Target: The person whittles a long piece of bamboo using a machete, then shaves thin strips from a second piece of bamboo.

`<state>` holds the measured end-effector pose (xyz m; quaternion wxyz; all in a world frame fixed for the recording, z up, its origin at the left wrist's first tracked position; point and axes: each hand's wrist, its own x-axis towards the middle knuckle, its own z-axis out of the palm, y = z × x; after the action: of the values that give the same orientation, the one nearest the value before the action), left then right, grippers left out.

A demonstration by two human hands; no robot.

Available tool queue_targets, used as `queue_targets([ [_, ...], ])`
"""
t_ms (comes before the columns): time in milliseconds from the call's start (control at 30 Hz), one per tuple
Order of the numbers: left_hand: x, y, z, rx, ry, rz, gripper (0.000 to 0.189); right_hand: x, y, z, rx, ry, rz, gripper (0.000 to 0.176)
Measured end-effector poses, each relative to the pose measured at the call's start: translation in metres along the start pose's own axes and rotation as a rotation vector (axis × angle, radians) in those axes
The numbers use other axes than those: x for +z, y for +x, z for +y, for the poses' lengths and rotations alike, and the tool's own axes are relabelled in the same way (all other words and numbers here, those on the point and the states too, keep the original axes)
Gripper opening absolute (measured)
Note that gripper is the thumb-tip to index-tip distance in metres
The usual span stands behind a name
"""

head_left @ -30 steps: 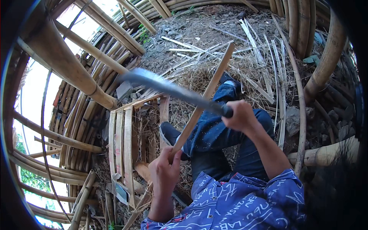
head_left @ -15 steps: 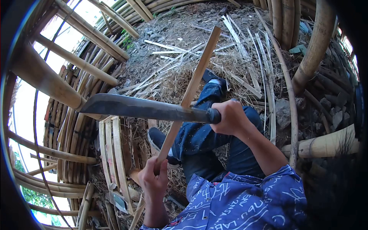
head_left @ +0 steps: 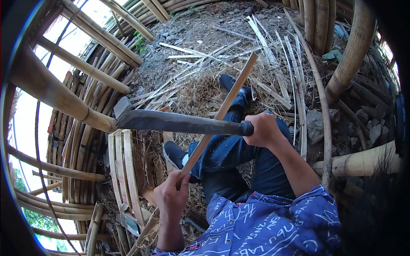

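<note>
A machete (head_left: 179, 123) with a broad dark blade reaches leftward from my right hand (head_left: 267, 131), which is closed around its handle. Its blade lies across a long flat bamboo strip (head_left: 235, 89), near the handle end, and appears to touch it. My left hand (head_left: 171, 193) grips the strip low down, with the thumb along it. From there the strip slants up and away to the right, over my bent legs. The machete's handle is mostly hidden inside my right fist.
Split bamboo strips (head_left: 205, 57) and shavings litter the ground ahead. Thick bamboo poles (head_left: 64, 91) stand at the left, others (head_left: 352, 55) at the right. Pale slats (head_left: 129, 158) lie left of my shoe (head_left: 174, 154). Rocks (head_left: 315, 126) sit at the right.
The machete and my right hand have shifted right and slightly down. The strip's far end has dropped and swung right, while my left hand keeps nearly the same place.
</note>
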<state>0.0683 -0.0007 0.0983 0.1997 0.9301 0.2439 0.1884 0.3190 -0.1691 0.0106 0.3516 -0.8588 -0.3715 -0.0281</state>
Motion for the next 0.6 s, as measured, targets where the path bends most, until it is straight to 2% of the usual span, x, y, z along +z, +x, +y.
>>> queue_targets([
  [400, -0.011, -0.006, -0.008, 0.017, 0.032, -0.001, 0.015, -0.001, -0.004, 0.007, -0.005, -0.046, -0.036, 0.014],
  [433, -0.015, -0.009, -0.015, 0.018, 0.032, -0.001, 0.015, -0.003, -0.001, 0.018, 0.076, -0.004, 0.045, 0.015],
  [467, -0.023, -0.015, -0.027, -0.07, 0.02, 0.04, 0.015, -0.006, 0.002, 0.031, 0.158, 0.039, 0.128, 0.016],
  [500, -0.029, -0.02, -0.035, -0.159, 0.008, 0.081, 0.015, -0.013, 0.006, 0.048, 0.222, 0.037, 0.133, 0.018],
  [533, -0.034, -0.023, -0.037, -0.162, 0.009, 0.086, 0.015, -0.02, 0.01, 0.06, 0.281, 0.035, 0.137, 0.019],
  [567, -0.039, -0.025, -0.036, -0.189, -0.013, 0.072, 0.016, -0.024, 0.01, 0.066, 0.325, 0.09, 0.19, 0.019],
  [600, -0.045, -0.027, -0.032, -0.217, -0.036, 0.062, 0.016, -0.027, 0.006, 0.064, 0.301, -0.001, 0.207, 0.02],
])
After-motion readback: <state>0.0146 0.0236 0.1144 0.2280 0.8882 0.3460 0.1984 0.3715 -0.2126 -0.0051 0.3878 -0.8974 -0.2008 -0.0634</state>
